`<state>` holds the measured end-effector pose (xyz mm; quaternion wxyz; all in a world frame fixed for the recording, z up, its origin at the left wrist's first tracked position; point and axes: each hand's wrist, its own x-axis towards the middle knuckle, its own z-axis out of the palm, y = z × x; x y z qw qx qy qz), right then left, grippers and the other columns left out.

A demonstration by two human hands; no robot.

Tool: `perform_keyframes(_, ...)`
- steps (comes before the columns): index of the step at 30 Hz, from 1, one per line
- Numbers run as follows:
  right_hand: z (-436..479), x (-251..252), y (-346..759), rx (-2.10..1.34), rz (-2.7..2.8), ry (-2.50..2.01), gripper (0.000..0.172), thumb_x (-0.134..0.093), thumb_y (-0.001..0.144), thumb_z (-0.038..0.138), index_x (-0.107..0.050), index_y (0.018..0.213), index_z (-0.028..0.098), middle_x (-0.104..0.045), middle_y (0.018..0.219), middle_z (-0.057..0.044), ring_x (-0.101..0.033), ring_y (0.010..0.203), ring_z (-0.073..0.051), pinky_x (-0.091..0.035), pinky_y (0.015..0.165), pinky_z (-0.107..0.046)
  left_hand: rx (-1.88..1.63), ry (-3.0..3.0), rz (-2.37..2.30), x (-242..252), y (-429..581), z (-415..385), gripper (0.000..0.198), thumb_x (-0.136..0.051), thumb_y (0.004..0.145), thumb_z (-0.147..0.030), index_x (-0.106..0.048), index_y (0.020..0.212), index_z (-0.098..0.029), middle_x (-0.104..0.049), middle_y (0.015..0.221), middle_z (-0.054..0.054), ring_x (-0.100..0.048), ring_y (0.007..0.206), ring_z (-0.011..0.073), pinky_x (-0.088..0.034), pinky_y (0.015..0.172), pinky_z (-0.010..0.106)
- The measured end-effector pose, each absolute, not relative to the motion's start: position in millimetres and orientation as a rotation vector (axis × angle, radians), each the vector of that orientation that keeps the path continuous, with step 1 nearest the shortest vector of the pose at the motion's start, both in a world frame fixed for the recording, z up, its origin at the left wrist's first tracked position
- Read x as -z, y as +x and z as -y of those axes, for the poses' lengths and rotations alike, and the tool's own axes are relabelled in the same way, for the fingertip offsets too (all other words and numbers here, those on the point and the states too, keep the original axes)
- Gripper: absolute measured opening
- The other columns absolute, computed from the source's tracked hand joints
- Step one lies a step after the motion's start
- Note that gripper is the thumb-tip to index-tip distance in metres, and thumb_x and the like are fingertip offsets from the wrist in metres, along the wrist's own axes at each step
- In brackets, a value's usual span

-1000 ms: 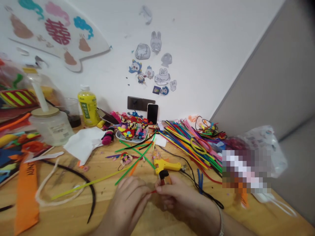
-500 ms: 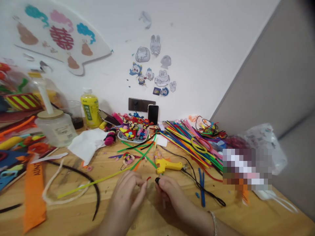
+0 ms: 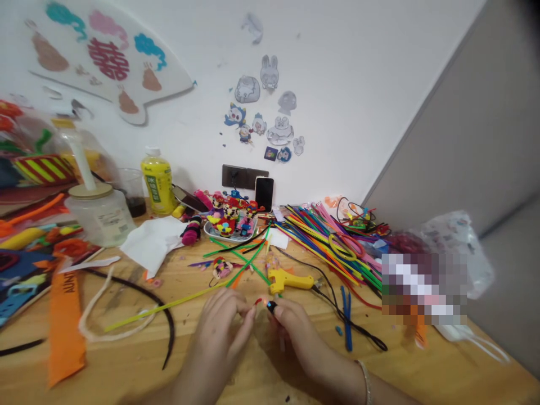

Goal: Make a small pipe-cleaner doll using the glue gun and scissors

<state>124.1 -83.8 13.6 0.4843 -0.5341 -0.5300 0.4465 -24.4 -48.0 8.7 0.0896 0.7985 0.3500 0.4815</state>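
Note:
Between the thumb and fingertips of my left hand (image 3: 228, 326) is a small red piece (image 3: 258, 301), perhaps a bit of pipe cleaner. My right hand (image 3: 301, 334) is closed round a lighter (image 3: 271, 306) with a black top. A small flame glows at the lighter's tip, close beside the red piece. Just beyond my hands lies a yellow glue gun (image 3: 291, 281). Behind my left hand is a small doll-like figure (image 3: 220, 269) with pink and red parts, near crossed green pipe cleaners (image 3: 253, 259).
A tray (image 3: 231, 238) of small colourful figures stands further back, near a propped phone (image 3: 264, 194). Bundled pipe cleaners (image 3: 324, 242) lie at the right. A drink bottle (image 3: 157, 183) and a large jar (image 3: 101, 216) stand left. The glue gun's black cable (image 3: 352, 318) loops rightward.
The lighter now shows a flame at its tip, where none showed before. My hands stay close together in nearly the same place; the view has shifted slightly.

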Motion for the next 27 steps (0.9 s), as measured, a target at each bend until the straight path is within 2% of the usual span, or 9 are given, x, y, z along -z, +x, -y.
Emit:
perform_keyframes(13, 82.3, -11.9, 122.8, -1.114, 1.349, -1.271, 0.027, -0.039, 0.076, 0.039, -0.032, 0.057, 0.021, -0.031, 0.059, 0.004, -0.030, 0.058, -0.012, -0.027, 0.055, -0.025, -1.432, 2.355, -1.021, -5.7, -24.8, 48.2, 0.015, -0.049, 0.081, -0.020, -0.048, 0.066, -0.022, -0.056, 0.065, -0.002, -0.055, 0.064, 0.0151, -0.044, 0.060, 0.027)
perform_keyframes(27, 85.6, -16.6, 120.3, -1.028, 1.317, -1.319, 0.026, -0.043, 0.073, 0.038, -0.036, 0.055, 0.021, -0.038, 0.060, 0.002, -0.039, 0.064, -0.015, -0.035, 0.061, -0.026, -1.374, 2.366, -1.018, -2.4, -24.0, 47.8, 0.015, -0.049, 0.082, -0.017, -0.047, 0.067, -0.021, -0.055, 0.066, -0.002, -0.053, 0.065, 0.0159, -0.042, 0.062, 0.028)
